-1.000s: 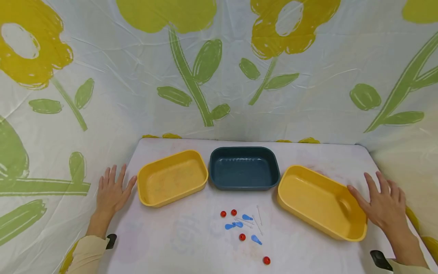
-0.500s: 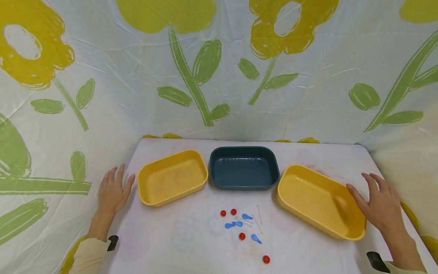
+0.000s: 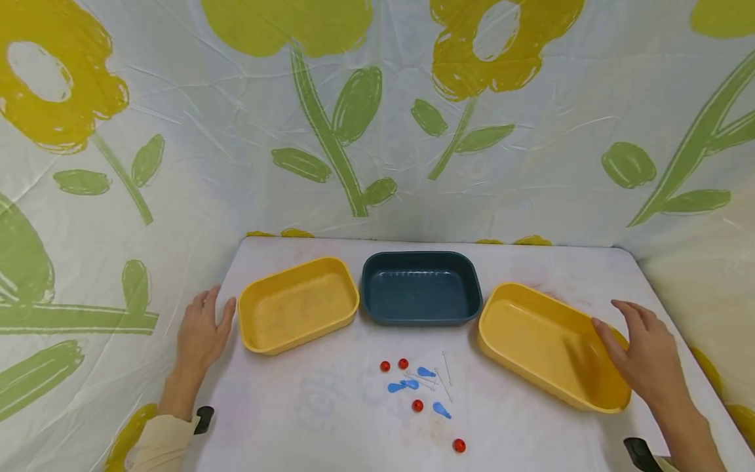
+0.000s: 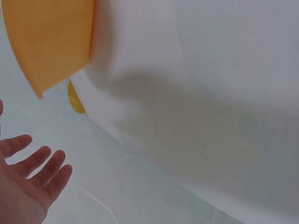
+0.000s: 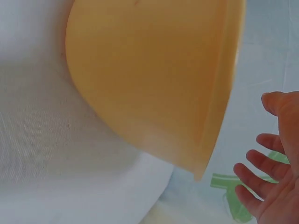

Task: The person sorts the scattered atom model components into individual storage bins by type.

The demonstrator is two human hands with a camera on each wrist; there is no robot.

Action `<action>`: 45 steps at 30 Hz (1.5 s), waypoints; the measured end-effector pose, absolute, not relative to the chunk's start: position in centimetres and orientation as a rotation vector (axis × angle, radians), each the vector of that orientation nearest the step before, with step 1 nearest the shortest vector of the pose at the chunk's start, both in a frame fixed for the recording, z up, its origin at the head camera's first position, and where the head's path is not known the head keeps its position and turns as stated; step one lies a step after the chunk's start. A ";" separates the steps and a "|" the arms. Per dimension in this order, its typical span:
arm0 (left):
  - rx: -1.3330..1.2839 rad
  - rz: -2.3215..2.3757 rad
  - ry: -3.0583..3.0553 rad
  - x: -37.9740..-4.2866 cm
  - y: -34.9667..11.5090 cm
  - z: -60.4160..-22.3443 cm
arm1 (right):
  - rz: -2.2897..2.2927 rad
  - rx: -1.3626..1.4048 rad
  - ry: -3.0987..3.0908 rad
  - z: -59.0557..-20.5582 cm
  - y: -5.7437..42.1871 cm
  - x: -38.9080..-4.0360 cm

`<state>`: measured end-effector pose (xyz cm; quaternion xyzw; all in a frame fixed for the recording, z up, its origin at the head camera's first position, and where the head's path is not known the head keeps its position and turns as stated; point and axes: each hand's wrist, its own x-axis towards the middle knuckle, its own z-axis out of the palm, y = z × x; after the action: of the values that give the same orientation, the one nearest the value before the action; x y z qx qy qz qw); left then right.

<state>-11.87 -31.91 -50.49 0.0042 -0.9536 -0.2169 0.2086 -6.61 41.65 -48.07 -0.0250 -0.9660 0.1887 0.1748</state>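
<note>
Slightly, since a second ago, a drift inward for both: left hand (image 3: 202,331) a little nearer the middle, just beside the outer end of the left yellow tray (image 3: 297,305); right hand (image 3: 649,357) farther in at the outer end of the right yellow tray (image 3: 539,341). Fingers less splayed than in that earlier view, yet relaxed and apart, with nothing pinched or gripped on either side. In the head view, right thumb overlapping the tray's rim; in the right wrist view, a plain gap between the two, so no contact there. In the left wrist view, likewise, open space between fingers and tray; left thumb barely in that view, so cannot tell its pose from there. No real shift among the trays, with the dark bin (image 3: 421,292) between the yellow ones. None either among the small pieces on the table (image 3: 265,406): four red beads (image 3: 417,406), four blue pieces (image 3: 441,410) and several thin white sticks (image 3: 446,368), too fine to count surely, all scattered in front of the dark bin, well apart from both hands. Looks, as a judgement, like a mere change of pose, with no handling under way.
</note>
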 end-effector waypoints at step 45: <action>0.470 -1.404 -2.473 -11.1 -28.9 -52.0 | 0.666 0.259 -2.552 -48.1 33.9 -6.7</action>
<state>-11.11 -28.87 -52.05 0.1615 -0.8509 -0.4830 0.1292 -6.67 33.94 -48.06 0.0949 -0.9340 0.2436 0.2433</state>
